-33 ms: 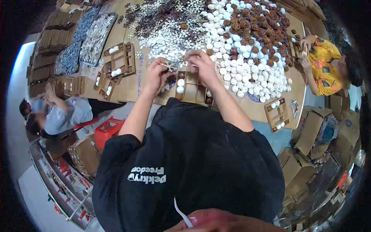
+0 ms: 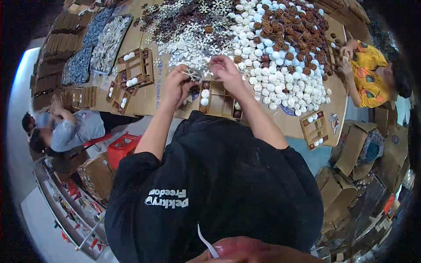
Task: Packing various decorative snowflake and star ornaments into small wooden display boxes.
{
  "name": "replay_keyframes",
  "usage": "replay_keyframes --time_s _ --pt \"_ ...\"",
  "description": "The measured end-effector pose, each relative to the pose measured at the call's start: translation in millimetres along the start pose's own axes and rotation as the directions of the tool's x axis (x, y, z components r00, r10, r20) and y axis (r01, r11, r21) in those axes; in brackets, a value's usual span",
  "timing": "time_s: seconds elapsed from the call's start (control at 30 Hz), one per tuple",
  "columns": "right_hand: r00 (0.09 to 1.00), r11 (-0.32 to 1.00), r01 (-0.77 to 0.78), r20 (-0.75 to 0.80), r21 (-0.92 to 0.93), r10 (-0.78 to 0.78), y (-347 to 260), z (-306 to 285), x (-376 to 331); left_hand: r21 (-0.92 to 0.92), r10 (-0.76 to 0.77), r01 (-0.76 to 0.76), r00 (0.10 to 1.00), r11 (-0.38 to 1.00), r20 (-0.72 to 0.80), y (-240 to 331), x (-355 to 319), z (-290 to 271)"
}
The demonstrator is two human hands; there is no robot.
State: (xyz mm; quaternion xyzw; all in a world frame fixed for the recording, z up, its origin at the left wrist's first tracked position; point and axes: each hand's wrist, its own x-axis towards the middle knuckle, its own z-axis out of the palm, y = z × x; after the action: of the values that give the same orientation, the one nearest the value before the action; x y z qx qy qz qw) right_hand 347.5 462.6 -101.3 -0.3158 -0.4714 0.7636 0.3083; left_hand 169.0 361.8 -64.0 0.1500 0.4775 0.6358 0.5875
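Here, at upper centre of the frame, my left hand [image 2: 177, 85] and right hand [image 2: 228, 70] pinch a white snowflake ornament [image 2: 194, 73] between closed fingertips above the compartmented cardboard box [image 2: 219, 103]. Thin, light, likely brittle: best gripped at the hub, not the arms.

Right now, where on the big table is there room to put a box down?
Bare table shows between the filled box on the left and the left hand. Another bare patch lies beside the small box at the right edge. Snowflakes and white balls crowd the far side.
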Motion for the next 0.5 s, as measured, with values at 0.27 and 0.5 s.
replay_keyframes --time_s 0.27,0.5 --pt "0.885 0.771 0.465 0.243 -0.435 -0.397 -3.7 17.0 -4.1 -0.010 -0.020 0.022 0.992 1.000 0.127 23.4 -4.0 10.4" --pt "0.868 0.738 0.484 0.151 -0.471 -0.473 -24.0 21.5 -9.8 0.053 -0.034 0.031 0.998 0.998 0.055 27.5 -10.1 17.0"
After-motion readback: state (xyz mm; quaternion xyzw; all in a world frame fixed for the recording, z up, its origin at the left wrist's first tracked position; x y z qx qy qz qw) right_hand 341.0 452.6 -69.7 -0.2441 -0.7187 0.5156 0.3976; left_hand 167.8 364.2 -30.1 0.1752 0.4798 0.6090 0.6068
